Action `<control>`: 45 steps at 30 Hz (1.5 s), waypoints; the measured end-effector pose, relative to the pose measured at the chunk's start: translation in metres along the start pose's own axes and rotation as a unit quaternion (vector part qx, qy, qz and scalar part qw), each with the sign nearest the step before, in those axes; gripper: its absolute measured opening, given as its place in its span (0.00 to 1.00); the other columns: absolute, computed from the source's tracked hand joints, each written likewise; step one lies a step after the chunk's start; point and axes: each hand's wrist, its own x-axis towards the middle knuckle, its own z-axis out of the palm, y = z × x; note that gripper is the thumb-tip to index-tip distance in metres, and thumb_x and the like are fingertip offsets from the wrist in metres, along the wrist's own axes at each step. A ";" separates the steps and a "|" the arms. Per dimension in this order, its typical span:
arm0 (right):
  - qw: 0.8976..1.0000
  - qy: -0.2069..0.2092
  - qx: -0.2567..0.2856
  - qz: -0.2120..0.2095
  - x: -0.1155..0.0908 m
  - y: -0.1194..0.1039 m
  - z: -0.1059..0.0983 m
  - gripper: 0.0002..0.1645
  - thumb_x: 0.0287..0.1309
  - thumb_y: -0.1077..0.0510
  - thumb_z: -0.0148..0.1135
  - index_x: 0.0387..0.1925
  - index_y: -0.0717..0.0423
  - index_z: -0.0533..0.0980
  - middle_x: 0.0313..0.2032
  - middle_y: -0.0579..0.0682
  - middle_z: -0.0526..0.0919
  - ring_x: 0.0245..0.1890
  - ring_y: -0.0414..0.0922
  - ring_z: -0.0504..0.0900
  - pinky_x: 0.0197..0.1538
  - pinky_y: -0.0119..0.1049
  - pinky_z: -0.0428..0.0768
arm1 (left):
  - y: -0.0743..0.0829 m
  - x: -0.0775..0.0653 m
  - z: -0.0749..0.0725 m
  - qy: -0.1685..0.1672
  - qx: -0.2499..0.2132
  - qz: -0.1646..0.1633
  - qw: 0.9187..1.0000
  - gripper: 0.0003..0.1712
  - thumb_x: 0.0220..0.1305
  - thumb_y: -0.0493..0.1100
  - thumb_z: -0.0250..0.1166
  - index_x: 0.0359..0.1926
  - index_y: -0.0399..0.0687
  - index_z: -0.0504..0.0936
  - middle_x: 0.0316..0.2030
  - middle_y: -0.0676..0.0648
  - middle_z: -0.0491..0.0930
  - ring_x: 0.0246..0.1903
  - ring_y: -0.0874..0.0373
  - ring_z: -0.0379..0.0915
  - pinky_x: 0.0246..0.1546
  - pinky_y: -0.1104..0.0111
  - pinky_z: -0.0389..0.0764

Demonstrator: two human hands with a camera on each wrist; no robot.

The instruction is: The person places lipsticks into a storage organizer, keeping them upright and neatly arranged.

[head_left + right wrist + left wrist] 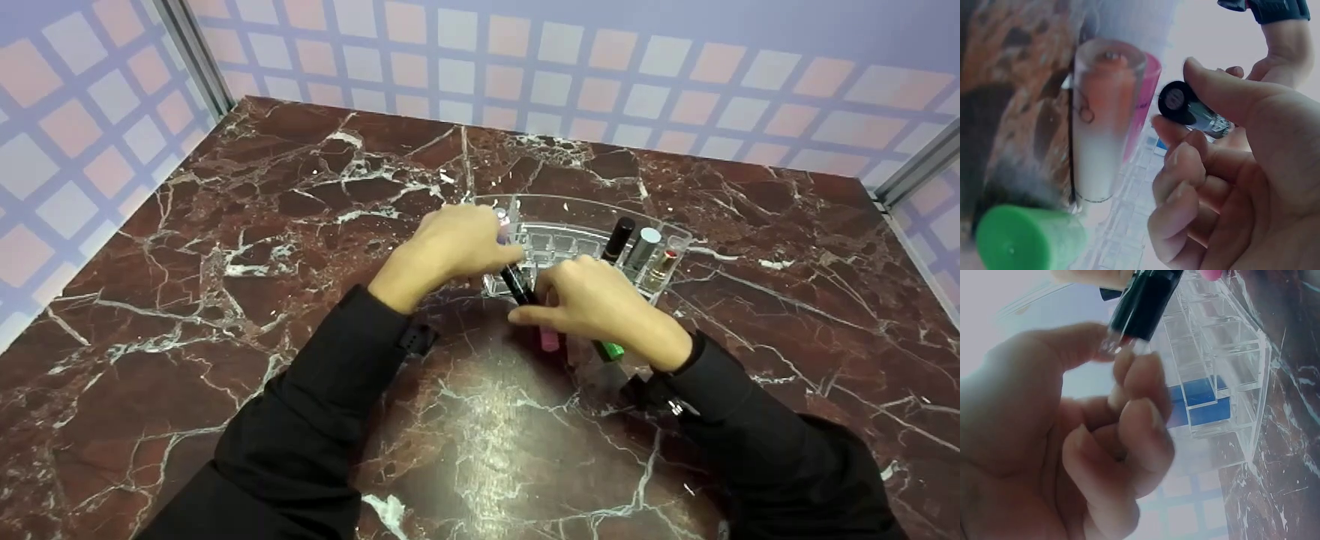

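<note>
A black cosmetic tube (516, 282) with a clear end (1113, 342) is between my hands, tilted over the front of a clear, curved organizer (600, 211). My left hand (448, 244) pinches the clear end between thumb and forefinger, its other fingers curled. Thumb and forefinger of my right hand (604, 300) pinch the black end, which faces the right wrist camera. Close below the right hand stand a pink tube (550, 340), a peach-and-white tube (1103, 107) and a green-capped tube (1022, 239). Much of the organizer's front is hidden by the hands.
At the organizer's right side stand a black tube (618, 238), a silver-capped tube (644, 245) and a red-tipped lipstick (663, 268). A small purplish item (503, 223) shows beside the left hand. Reddish-brown marbled tabletop (300, 225) surrounds the organizer; checkered panels (510, 75) border it.
</note>
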 end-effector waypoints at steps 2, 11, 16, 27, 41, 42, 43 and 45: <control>1.000 0.016 0.004 0.003 0.002 0.002 -0.002 0.24 0.58 0.34 0.69 0.24 0.49 0.82 0.14 0.37 0.78 0.11 0.38 0.73 0.21 0.37 0.76 | 0.001 0.000 -0.001 0.026 -0.009 -0.010 1.000 0.26 0.71 0.59 0.56 0.18 0.54 0.64 0.15 0.57 0.60 0.14 0.64 0.53 0.15 0.73 0.58; 0.997 0.071 0.027 0.008 0.014 0.007 -0.010 0.21 0.57 0.39 0.73 0.28 0.51 0.83 0.23 0.42 0.84 0.18 0.39 0.77 0.28 0.38 0.78 | 0.005 -0.002 -0.007 0.128 -0.015 -0.034 0.991 0.31 0.71 0.63 0.54 0.14 0.55 0.62 0.13 0.58 0.57 0.12 0.64 0.50 0.13 0.72 0.55; 0.995 0.086 0.045 0.016 0.021 0.006 -0.015 0.21 0.57 0.40 0.74 0.33 0.54 0.85 0.27 0.46 0.87 0.21 0.41 0.80 0.31 0.39 0.80 | 0.005 -0.004 -0.008 0.197 -0.011 -0.021 0.980 0.33 0.72 0.63 0.54 0.12 0.55 0.61 0.11 0.58 0.54 0.11 0.64 0.48 0.13 0.71 0.53; 0.991 0.083 0.096 0.051 0.036 0.007 -0.019 0.17 0.60 0.46 0.73 0.44 0.52 0.85 0.35 0.47 0.88 0.26 0.42 0.83 0.34 0.39 0.82 | 0.004 -0.002 -0.008 0.276 -0.016 0.012 0.961 0.33 0.73 0.64 0.55 0.14 0.55 0.62 0.11 0.57 0.56 0.12 0.64 0.49 0.13 0.71 0.53; 0.987 0.107 0.104 0.060 0.044 0.011 -0.017 0.18 0.60 0.45 0.72 0.45 0.50 0.85 0.35 0.45 0.88 0.27 0.40 0.83 0.37 0.37 0.82 | 0.004 0.001 -0.004 0.308 -0.019 0.042 0.950 0.26 0.73 0.63 0.57 0.27 0.50 0.75 0.20 0.53 0.69 0.18 0.58 0.63 0.18 0.69 0.62; 0.987 0.108 0.103 0.060 0.043 0.012 -0.018 0.18 0.60 0.45 0.72 0.46 0.50 0.85 0.35 0.45 0.88 0.28 0.40 0.83 0.37 0.37 0.82 | 0.005 0.002 -0.004 0.308 -0.017 0.046 0.950 0.25 0.73 0.64 0.57 0.29 0.49 0.77 0.21 0.52 0.71 0.19 0.58 0.64 0.19 0.68 0.64; 0.987 0.109 0.103 0.060 0.043 0.012 -0.018 0.17 0.61 0.45 0.72 0.46 0.51 0.85 0.35 0.45 0.88 0.28 0.40 0.83 0.37 0.37 0.82 | 0.005 0.002 -0.004 0.308 -0.016 0.050 0.950 0.25 0.73 0.64 0.57 0.31 0.48 0.78 0.23 0.51 0.72 0.20 0.57 0.66 0.20 0.68 0.65; 0.987 0.111 0.100 0.061 0.042 0.013 -0.019 0.18 0.61 0.46 0.72 0.47 0.51 0.84 0.37 0.46 0.88 0.29 0.40 0.84 0.38 0.37 0.82 | 0.006 0.002 -0.004 0.307 -0.012 0.057 0.950 0.26 0.72 0.64 0.57 0.33 0.47 0.79 0.26 0.50 0.74 0.22 0.56 0.68 0.21 0.67 0.68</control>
